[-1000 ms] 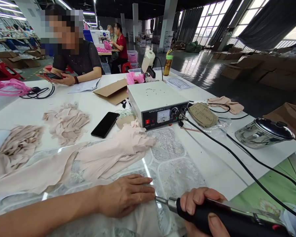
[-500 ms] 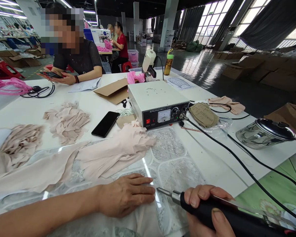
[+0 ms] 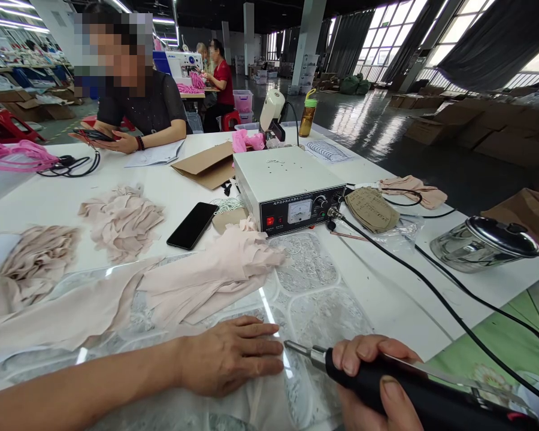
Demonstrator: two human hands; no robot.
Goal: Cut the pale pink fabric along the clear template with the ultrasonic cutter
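My left hand (image 3: 233, 357) lies flat, fingers stretched out, pressing on a thin pale fabric piece (image 3: 269, 395) over the clear patterned table mat (image 3: 323, 311). In my right hand (image 3: 377, 371) is a black handheld ultrasonic welder (image 3: 359, 374), fingers wrapped round its body. Its pointed metal tip (image 3: 291, 345) is close to my left fingertips; whether it touches the fabric I cannot tell. Beyond my left hand, beige fabric pieces (image 3: 211, 269) are heaped on the mat. A white control box (image 3: 291, 173) with a dial and a lit red switch stands behind them.
A phone (image 3: 192, 225) and more fabric piles (image 3: 121, 221) lie to the left. Black cables (image 3: 413, 272) run across the right side, near a lidded metal pot (image 3: 480, 242) and card templates (image 3: 372, 209). Across the table a person (image 3: 139, 111) holds a phone.
My right hand and the welder have shifted very slightly left. My left hand and the fabric look almost the same.
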